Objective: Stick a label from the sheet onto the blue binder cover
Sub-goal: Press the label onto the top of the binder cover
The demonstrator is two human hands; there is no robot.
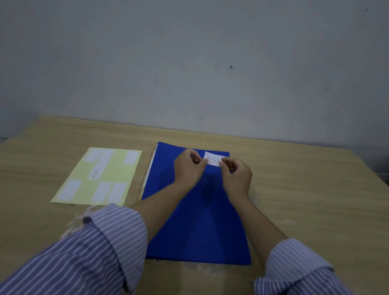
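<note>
Both hands, left and right, pinch the label ends over the binder; best lower it level, then smooth outward.

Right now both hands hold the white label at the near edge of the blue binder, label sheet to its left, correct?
Not quite. In the head view the left hand and right hand hold the white label at the far edge of the blue binder. The label sheet does lie to its left.
</note>
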